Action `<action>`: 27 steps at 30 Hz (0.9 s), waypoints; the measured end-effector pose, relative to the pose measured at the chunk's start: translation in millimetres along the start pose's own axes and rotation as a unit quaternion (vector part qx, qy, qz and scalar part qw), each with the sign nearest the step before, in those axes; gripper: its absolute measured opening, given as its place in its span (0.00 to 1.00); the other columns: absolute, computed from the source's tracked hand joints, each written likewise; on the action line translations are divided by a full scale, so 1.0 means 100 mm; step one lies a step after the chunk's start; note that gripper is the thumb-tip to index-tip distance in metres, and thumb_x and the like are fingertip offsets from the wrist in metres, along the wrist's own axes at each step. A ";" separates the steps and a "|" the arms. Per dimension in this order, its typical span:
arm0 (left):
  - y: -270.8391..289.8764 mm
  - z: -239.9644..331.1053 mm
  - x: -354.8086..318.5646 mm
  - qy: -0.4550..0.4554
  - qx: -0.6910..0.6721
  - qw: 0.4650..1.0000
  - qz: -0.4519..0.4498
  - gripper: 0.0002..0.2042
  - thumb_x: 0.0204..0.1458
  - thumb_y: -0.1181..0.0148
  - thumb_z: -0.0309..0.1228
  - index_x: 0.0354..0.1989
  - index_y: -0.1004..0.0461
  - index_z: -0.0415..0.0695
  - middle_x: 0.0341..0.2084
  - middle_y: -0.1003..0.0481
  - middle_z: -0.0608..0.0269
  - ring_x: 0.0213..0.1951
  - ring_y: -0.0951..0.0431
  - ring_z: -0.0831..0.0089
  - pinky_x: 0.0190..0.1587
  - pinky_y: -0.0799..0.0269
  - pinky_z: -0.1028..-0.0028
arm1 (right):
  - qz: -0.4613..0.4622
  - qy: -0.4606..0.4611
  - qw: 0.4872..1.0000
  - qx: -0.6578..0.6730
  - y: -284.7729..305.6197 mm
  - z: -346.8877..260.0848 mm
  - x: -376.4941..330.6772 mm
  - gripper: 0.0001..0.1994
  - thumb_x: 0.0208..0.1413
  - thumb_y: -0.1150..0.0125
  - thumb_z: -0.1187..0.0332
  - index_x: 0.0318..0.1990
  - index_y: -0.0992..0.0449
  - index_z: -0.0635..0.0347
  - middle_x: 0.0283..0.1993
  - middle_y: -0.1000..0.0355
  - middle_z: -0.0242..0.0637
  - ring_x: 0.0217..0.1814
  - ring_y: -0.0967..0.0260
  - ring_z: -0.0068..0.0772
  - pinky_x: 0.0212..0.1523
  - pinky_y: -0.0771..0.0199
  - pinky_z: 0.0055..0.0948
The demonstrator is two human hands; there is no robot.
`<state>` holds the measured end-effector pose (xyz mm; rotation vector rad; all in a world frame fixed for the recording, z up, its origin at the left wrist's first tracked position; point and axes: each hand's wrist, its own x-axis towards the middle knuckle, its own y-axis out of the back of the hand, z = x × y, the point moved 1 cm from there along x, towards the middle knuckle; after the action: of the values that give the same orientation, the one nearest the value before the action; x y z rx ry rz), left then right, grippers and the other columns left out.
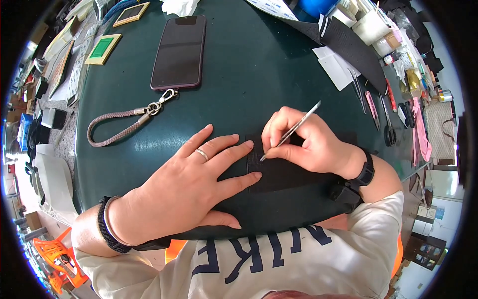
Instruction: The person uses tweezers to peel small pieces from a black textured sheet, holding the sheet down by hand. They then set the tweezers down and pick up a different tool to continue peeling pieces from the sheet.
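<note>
A thin black sheet [294, 180] lies on the dark green tabletop near its front edge. My left hand [184, 174] rests flat with fingers spread, its fingertips at the sheet's left edge. Above the sheet, my right hand [303, 142] is closed in a pinch on a slim silver pen-like metal tool [298, 123]. The tool leans up to the right, and its narrow tip is down at the sheet's left part, close to my left fingertips. Whether it is a knife or tweezers I cannot tell.
Beyond my left hand lie a dark phone [178, 52] and its braided wrist strap [117, 138]. Tweezers [357, 89], a pink-handled tool [371, 107] and black-handled scissors [390, 132] lie at the right. A curved black sheet [353, 55] and white cards [334, 70] are behind them.
</note>
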<state>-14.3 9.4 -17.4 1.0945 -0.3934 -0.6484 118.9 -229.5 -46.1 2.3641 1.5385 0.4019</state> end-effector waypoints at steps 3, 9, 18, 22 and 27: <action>0.00 0.00 0.00 -0.002 0.000 1.000 0.002 0.36 0.50 0.33 0.61 0.66 0.24 0.58 0.71 0.35 0.52 0.71 0.34 0.47 0.76 0.46 0.42 | 0.009 -0.028 0.997 0.065 0.00 0.01 0.00 0.14 0.60 0.29 0.80 0.41 0.31 0.56 0.41 0.24 0.37 0.42 0.25 0.29 0.45 0.26 0.28; -0.01 0.01 0.00 0.001 0.003 1.000 -0.004 0.36 0.50 0.33 0.62 0.67 0.24 0.58 0.71 0.35 0.52 0.71 0.35 0.47 0.76 0.46 0.42 | -0.012 -0.003 1.000 0.006 -0.01 0.00 0.01 0.14 0.59 0.28 0.80 0.40 0.31 0.56 0.41 0.23 0.36 0.43 0.24 0.29 0.44 0.26 0.28; -0.01 0.00 -0.01 0.001 0.002 1.000 -0.006 0.36 0.51 0.33 0.62 0.67 0.25 0.58 0.71 0.35 0.51 0.71 0.35 0.46 0.76 0.47 0.41 | -0.001 0.056 0.998 -0.036 -0.05 -0.02 0.03 0.14 0.59 0.28 0.80 0.40 0.30 0.56 0.40 0.23 0.36 0.42 0.24 0.29 0.44 0.25 0.29; -0.01 0.00 -0.01 -0.002 0.004 1.000 -0.002 0.36 0.51 0.33 0.62 0.67 0.25 0.59 0.70 0.35 0.51 0.71 0.35 0.46 0.76 0.47 0.41 | -0.001 -0.049 0.995 0.081 -0.01 0.00 -0.01 0.14 0.58 0.27 0.80 0.40 0.30 0.56 0.40 0.23 0.37 0.41 0.24 0.30 0.44 0.25 0.29; -0.02 0.00 0.00 0.000 0.007 1.000 -0.005 0.36 0.51 0.33 0.62 0.67 0.25 0.59 0.70 0.34 0.52 0.71 0.35 0.46 0.76 0.47 0.41 | 0.013 0.034 0.999 -0.010 -0.08 0.00 0.04 0.14 0.57 0.27 0.80 0.40 0.30 0.56 0.41 0.23 0.37 0.41 0.23 0.31 0.43 0.25 0.29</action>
<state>-15.1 9.0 -19.1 1.1097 -0.3930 -0.6561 113.4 -223.0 -49.3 2.3805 1.5291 0.5064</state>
